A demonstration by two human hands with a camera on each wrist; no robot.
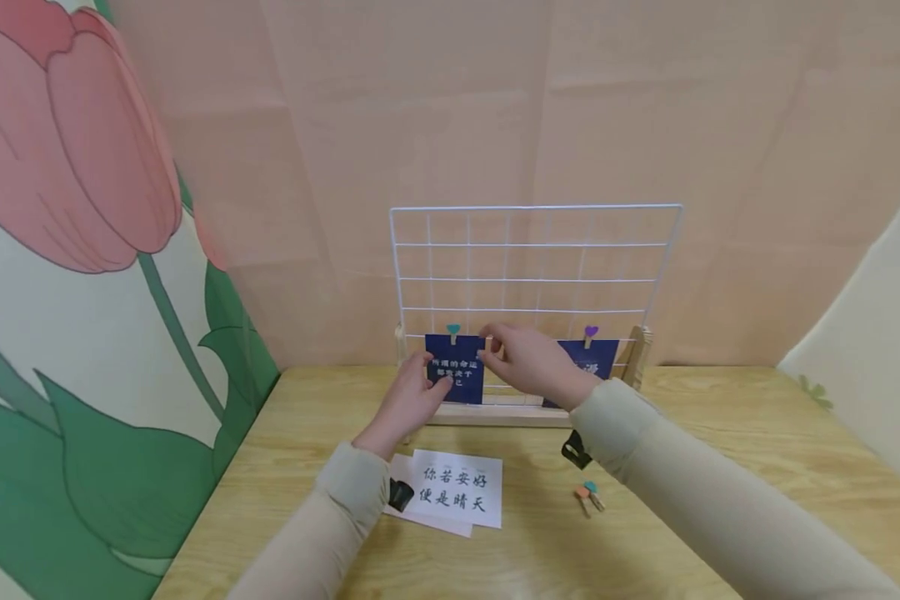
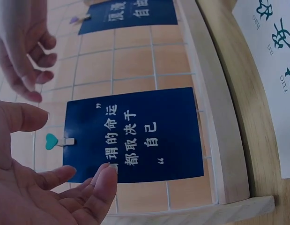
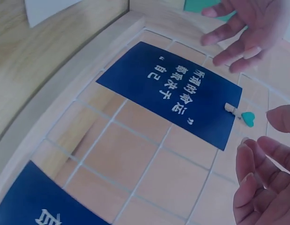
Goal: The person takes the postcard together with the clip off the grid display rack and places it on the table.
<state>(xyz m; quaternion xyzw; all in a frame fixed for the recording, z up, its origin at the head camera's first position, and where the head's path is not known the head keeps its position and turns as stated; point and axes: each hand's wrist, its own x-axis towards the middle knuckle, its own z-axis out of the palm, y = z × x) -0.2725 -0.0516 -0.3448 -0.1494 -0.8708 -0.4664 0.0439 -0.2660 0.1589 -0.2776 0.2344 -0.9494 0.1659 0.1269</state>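
A dark blue card [image 1: 465, 347] with white Chinese characters hangs on the white wire grid [image 1: 536, 244], under a small wooden clip topped by a teal heart [image 1: 453, 330]. At its left edge is my left hand [image 1: 411, 402], its fingers spread; in the left wrist view, fingertips overlap the card's lower-left corner, and I cannot tell whether they touch. My right hand [image 1: 534, 360] hovers by the upper right corner, fingers loosely bent with nothing between them. Both hands appear apart from the clip in the right wrist view. Farther right hangs a second blue card [image 1: 606, 353], partly behind the right hand.
A purple heart clip [image 1: 591, 332] holds the second card. The grid stands in a wooden base [image 1: 510, 420]. Printed white sheets [image 1: 457, 521] overlap on the wooden table [image 1: 315, 417] before it. Loose clips with orange and teal tops [image 1: 589, 495] lie at the right.
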